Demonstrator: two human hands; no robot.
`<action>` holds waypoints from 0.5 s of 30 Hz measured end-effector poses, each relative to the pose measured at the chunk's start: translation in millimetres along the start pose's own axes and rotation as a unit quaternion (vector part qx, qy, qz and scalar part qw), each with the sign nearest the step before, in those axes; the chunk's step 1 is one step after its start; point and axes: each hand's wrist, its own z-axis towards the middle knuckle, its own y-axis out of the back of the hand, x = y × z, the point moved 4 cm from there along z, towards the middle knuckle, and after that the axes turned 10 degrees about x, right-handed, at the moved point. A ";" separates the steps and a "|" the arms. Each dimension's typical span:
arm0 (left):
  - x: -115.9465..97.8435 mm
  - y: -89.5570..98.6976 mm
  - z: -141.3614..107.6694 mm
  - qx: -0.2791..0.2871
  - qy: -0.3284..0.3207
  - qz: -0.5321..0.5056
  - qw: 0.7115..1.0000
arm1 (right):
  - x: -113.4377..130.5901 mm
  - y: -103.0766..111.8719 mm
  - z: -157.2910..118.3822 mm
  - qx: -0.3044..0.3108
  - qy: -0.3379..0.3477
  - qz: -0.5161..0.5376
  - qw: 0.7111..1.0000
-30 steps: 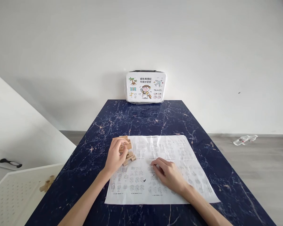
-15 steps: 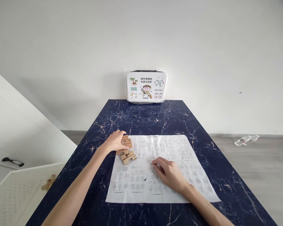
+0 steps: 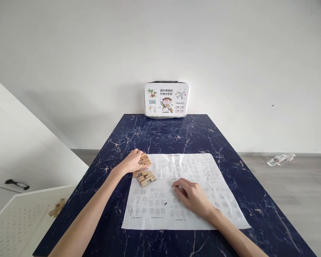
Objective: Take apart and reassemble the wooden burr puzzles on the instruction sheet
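Observation:
Notched wooden puzzle blocks (image 3: 147, 179) lie at the left edge of a printed paper sheet (image 3: 160, 221) with rows of small diagrams. My left hand (image 3: 133, 161) is closed around the upper blocks (image 3: 144, 159), thumb on the near side and fingers over the far side; its palm hides part of them. Just in front of its thumb are the looser lower blocks. Resting on the middle of the sheet, my right hand (image 3: 191, 194) has curled fingers with the index tip near the thumb. Nothing shows in it.
A white case (image 3: 166, 100) with cartoon prints stands at the far end of the dark blue marbled table (image 3: 198, 137), against the wall. A white perforated bin (image 3: 18, 221) with wooden pieces (image 3: 56, 207) is at lower left. Clear plastic bottles (image 3: 280, 159) lie on the floor at right.
My left hand and the blocks in it have shifted slightly, opening a wider gap from the lower blocks. The right hand stays in place on the sheet. The view has moved a little.

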 end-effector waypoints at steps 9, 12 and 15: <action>3.4 -5.0 -4.9 -0.052 -0.001 -0.033 0.998 | -0.7 0.0 0.0 -0.005 -0.001 -0.001 1.000; 2.1 -5.6 -6.6 -0.062 0.006 -0.043 0.997 | 0.1 1.1 0.1 -0.006 0.000 -0.002 1.000; 1.7 -6.5 -8.4 -0.066 0.012 -0.052 0.996 | 0.3 1.3 0.4 -0.005 0.000 0.002 1.000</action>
